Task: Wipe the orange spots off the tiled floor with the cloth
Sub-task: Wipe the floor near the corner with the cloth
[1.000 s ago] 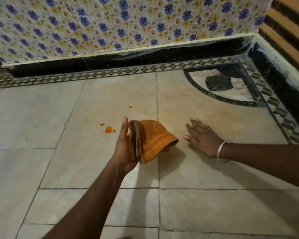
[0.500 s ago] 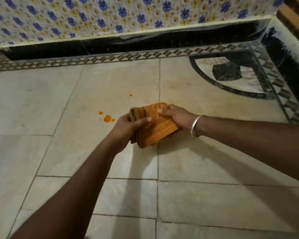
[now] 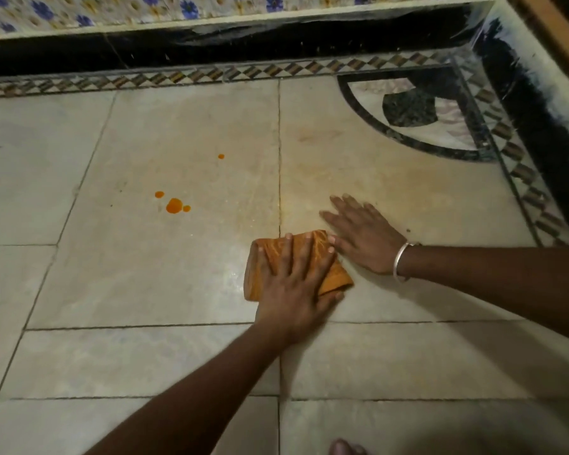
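A folded orange cloth [image 3: 334, 274] lies flat on the pale tiled floor [image 3: 145, 274]. My left hand [image 3: 293, 287] presses down on it with fingers spread and straight. My right hand [image 3: 362, 238], with a silver bangle at the wrist, rests flat on the floor just right of the cloth, its thumb at the cloth's edge. A cluster of three orange spots [image 3: 173, 205] sits on the tile to the upper left of the cloth, apart from it. One small orange spot [image 3: 221, 156] lies farther back.
A black skirting and a flowered tiled wall [image 3: 211, 8] run along the back. A patterned border strip [image 3: 178, 77] and a dark quarter-circle inlay [image 3: 418, 110] mark the right corner. A toe [image 3: 345, 448] shows at the bottom edge.
Both hands held the cloth above the floor before. Now the cloth lies on the floor under my left palm, and my right hand has let go and rests flat beside it.
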A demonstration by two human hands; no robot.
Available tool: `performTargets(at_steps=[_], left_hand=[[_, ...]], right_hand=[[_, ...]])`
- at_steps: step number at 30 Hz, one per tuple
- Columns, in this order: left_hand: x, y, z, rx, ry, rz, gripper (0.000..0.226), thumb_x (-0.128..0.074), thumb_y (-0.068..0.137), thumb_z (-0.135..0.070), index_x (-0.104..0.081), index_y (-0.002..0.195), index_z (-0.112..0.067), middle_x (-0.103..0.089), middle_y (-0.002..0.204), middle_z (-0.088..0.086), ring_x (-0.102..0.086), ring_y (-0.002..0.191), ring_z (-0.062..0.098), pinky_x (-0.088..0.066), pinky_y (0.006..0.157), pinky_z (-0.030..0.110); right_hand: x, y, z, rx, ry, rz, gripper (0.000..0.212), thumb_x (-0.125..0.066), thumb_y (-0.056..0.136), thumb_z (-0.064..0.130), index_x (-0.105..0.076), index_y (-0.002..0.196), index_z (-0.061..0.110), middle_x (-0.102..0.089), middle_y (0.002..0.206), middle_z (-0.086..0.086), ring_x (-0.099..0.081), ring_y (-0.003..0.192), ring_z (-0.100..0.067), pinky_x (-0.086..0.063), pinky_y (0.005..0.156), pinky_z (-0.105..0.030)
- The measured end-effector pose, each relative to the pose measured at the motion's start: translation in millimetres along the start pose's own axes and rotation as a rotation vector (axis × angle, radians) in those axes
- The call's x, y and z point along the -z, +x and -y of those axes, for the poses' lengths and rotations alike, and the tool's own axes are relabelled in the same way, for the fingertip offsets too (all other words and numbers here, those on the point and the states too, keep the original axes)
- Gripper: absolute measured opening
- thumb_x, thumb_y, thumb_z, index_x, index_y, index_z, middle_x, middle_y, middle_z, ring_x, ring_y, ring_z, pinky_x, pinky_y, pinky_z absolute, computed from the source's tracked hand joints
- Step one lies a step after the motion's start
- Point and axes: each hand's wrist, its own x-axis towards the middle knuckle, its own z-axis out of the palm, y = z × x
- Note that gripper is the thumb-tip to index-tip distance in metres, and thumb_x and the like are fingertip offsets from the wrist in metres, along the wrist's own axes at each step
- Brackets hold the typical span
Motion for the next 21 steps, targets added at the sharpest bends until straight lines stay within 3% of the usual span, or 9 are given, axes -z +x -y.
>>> performTargets(at_steps=[3, 7, 10, 13, 16, 19, 21], left_hand=[[-3.3, 14.7, 20.8, -0.001, 0.085, -0.049, 0.074, -0.011, 0.099, -0.079, 0.011, 0.162, -0.047, 0.017, 0.174, 0.001, 0.021, 0.158, 0.033, 0.009, 0.12, 0.071], [2.3, 9.5, 45.6, 0.272, 0.08, -0.088, 0.074, -0.015, 0.104, -0.071, 0.011, 0.164, -0.037, 0.016, 0.172, 0.008, 0.016, 0.159, 0.036, 0.014, 0.123, 0.065], [-12.4, -23.4, 19.2, 0.245, 0.077, -0.057, 0.072, -0.03, 0.11, -0.045, 0.009, 0.166, -0.022, 0.009, 0.172, 0.018, 0.011, 0.157, 0.045, 0.011, 0.124, 0.066], [-19.4, -65.4, -24.0, 0.089, 0.032, -0.047, 0.071, -0.042, 0.093, -0.033, -0.036, 0.159, -0.008, -0.04, 0.16, 0.027, -0.032, 0.146, 0.053, -0.026, 0.116, 0.075], [-18.3, -84.0, -61.2, -0.089, 0.009, 0.057, 0.063, -0.037, 0.087, -0.034, -0.066, 0.139, -0.012, -0.067, 0.137, 0.017, -0.063, 0.125, 0.045, -0.051, 0.098, 0.065], [15.0, -76.7, -55.3, 0.012, -0.335, 0.084, 0.049, -0.034, 0.1, -0.037, -0.06, 0.139, -0.024, -0.074, 0.122, 0.008, -0.07, 0.112, 0.03, -0.054, 0.104, 0.051], [48.8, -62.8, -36.6, 0.236, -0.805, 0.014, 0.035, -0.04, 0.108, -0.05, -0.056, 0.132, -0.03, -0.074, 0.113, 0.002, -0.07, 0.1, 0.018, -0.056, 0.089, 0.039]], right_hand=[[-12.4, -3.8, -5.0, 0.005, -0.067, 0.07, 0.075, 0.002, 0.089, 0.064, 0.008, 0.158, 0.036, 0.016, 0.167, 0.001, 0.014, 0.154, -0.022, 0.001, 0.124, -0.05], [-13.8, -3.5, -5.9, -0.009, -0.074, 0.043, 0.073, 0.002, 0.09, 0.064, 0.01, 0.158, 0.037, 0.018, 0.167, 0.002, 0.016, 0.154, -0.02, 0.004, 0.124, -0.047], [-15.2, -2.8, -3.7, -0.008, -0.076, 0.043, 0.073, 0.002, 0.09, 0.064, 0.011, 0.157, 0.038, 0.017, 0.167, 0.002, 0.015, 0.154, -0.02, 0.004, 0.124, -0.047], [-13.3, -1.5, -2.3, -0.014, -0.073, 0.06, 0.075, 0.004, 0.087, 0.065, 0.013, 0.157, 0.039, 0.018, 0.166, 0.002, 0.016, 0.154, -0.021, 0.004, 0.124, -0.047], [-9.2, -1.8, -5.2, -0.01, -0.064, 0.101, 0.081, 0.007, 0.082, 0.072, 0.013, 0.156, 0.041, 0.021, 0.165, 0.004, 0.017, 0.153, -0.02, 0.004, 0.124, -0.047], [-1.5, -0.3, -6.0, -0.011, -0.064, 0.109, 0.092, 0.017, 0.073, 0.084, 0.013, 0.156, 0.043, 0.022, 0.165, 0.004, 0.018, 0.153, -0.019, 0.004, 0.124, -0.048], [5.0, 1.8, -4.6, -0.026, -0.055, 0.107, 0.098, 0.021, 0.069, 0.086, 0.012, 0.156, 0.042, 0.023, 0.165, 0.004, 0.019, 0.152, -0.018, 0.005, 0.124, -0.047]])
